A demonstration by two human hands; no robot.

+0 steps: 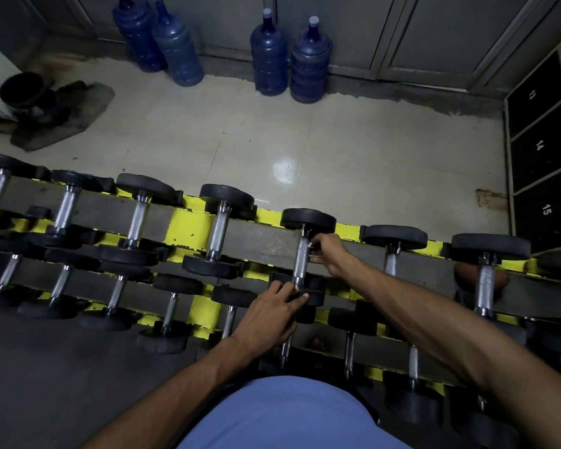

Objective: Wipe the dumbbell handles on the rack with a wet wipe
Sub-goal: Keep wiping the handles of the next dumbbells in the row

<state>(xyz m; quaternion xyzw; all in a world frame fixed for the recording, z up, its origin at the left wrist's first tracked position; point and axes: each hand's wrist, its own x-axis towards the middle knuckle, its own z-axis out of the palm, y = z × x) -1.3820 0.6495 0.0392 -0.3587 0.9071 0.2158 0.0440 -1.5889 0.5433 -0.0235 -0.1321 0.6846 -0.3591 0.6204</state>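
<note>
A yellow and grey rack (pixel 188 226) runs across the view with black-headed dumbbells on several tiers. One dumbbell on the top tier has a knurled steel handle (pixel 301 257). My right hand (pixel 329 254) pinches a small pale wet wipe (pixel 311 246) against the right side of that handle. My left hand (pixel 274 314) grips the near black head (pixel 314 288) of the same dumbbell, fingers curled at the handle's lower end. Most of the wipe is hidden by my fingers.
More dumbbells (pixel 219 230) sit left and right on the top tier and on lower tiers. Beyond the rack lies pale tiled floor (pixel 353 157), with several blue water jugs (pixel 269 53) at the wall. Numbered black lockers (pixel 543 147) stand at right.
</note>
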